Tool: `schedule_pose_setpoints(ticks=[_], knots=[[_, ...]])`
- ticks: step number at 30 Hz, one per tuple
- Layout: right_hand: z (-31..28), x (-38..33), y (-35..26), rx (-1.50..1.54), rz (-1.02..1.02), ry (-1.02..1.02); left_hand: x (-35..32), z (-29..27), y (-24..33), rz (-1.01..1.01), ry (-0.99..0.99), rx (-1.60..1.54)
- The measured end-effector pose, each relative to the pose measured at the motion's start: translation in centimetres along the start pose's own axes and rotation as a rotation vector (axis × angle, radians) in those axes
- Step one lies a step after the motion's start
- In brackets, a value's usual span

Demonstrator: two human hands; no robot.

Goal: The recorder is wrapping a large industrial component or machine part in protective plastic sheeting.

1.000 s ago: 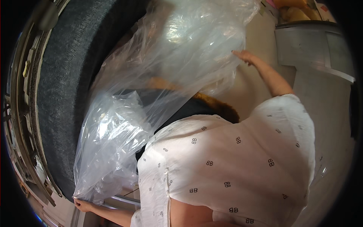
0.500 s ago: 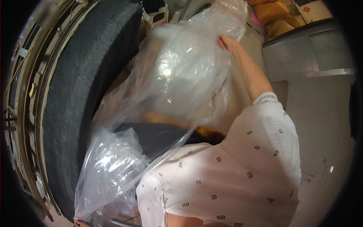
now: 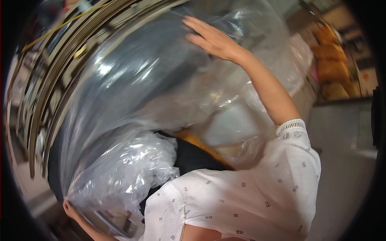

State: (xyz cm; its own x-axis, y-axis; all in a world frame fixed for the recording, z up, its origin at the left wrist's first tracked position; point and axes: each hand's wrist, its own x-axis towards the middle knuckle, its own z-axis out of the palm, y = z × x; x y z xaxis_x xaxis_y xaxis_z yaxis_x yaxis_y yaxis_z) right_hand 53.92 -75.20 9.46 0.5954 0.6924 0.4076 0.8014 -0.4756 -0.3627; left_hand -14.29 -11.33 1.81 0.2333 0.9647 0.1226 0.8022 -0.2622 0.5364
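Observation:
A large sheet of clear plastic film (image 3: 120, 76) stretches between my two arms, thin and glossy with bright glints. At the lower left, my left hand (image 3: 69, 209) is closed on a gathered edge of it. My right hand (image 3: 211, 40) is at the top middle against the film, fingers stretched out and thumb apart. Beneath the film lies a long dark grey padded surface (image 3: 161, 36), seen hazily through it. A crumpled bunch of the film (image 3: 132, 164) hangs in front of my body, between my left hand and my white sleeve.
Metal rails (image 3: 44, 92) curve along the left side, beside the dark surface. A yellow strip (image 3: 64, 25) crosses them at the upper left. Orange-brown bundles (image 3: 331, 64) are stacked at the upper right. Below them is a grey panel (image 3: 337, 124).
The film has spread left over the dark surface. My right hand has moved left and its fingers have straightened. My left hand shows higher in view, and the whole view has turned.

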Motion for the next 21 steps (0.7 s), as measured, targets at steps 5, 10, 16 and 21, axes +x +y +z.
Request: schedule_pose_setpoints(ticks=[5,10,16,21], knots=[[1.5,2.5,5.9,-0.001,0.281,-0.174,1.4,0.0,1.8,0.098,-0.159,-0.038],[5.1,4.8,10.6,-0.168,-0.063,0.047,-1.0,2.4,11.1,0.064,-0.219,-0.350],[3.1,9.4,9.6,-0.374,0.739,-0.270,-0.8,8.5,16.1,0.202,0.392,-0.239],[7.4,10.6,-11.0,-0.259,-0.442,0.266,0.2,9.6,15.7,0.196,0.500,-0.305]])
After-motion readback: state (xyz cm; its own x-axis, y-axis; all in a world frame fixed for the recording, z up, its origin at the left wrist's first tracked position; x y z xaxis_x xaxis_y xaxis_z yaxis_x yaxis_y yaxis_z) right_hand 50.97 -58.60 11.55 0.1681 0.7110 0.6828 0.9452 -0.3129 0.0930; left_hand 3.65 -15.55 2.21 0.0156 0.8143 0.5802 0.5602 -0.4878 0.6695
